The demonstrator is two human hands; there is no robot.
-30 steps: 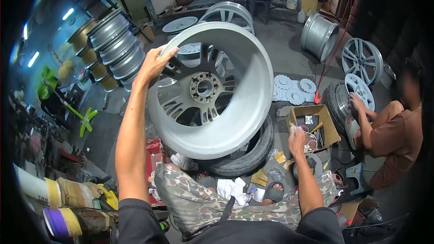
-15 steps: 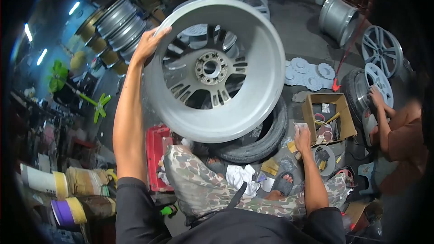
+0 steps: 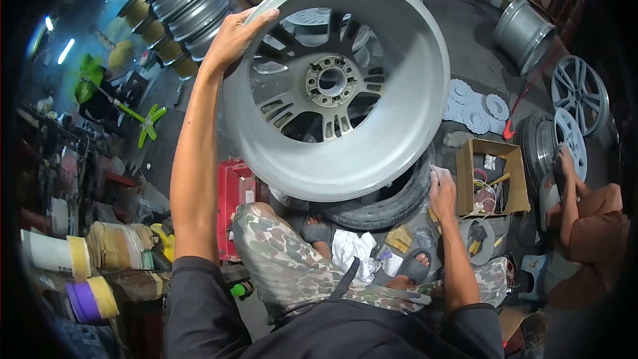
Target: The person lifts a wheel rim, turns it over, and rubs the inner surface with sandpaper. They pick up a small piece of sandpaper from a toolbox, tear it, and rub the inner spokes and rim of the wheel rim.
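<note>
A grey alloy wheel rim [image 3: 405, 126] is tilted up in front of me, its hollow barrel facing me and its spokes and hub at the far end. My left hand [image 3: 240, 34] grips its upper left edge, thumb on the lip. Under the rim lies a black tyre [image 3: 379, 216] on the floor. My right hand [image 3: 443, 193] is closed, just off the rim's lower right side near the tyre. Whatever its fingers hold, if anything, is hidden.
A cardboard box [image 3: 465, 183] with tools and a red crate [image 3: 229, 199] flank my legs. Beyond stand stacked rims [image 3: 189, 0] and a loose rim [image 3: 522, 36]. At right, another person's hand [image 3: 566, 163] touches a wheel [image 3: 573, 136]. White cloth [image 3: 354, 252] lies by my feet.
The rim and my left hand have shifted right and slightly up in view. My right hand has moved slightly up. The surroundings have shifted too as my head turned.
</note>
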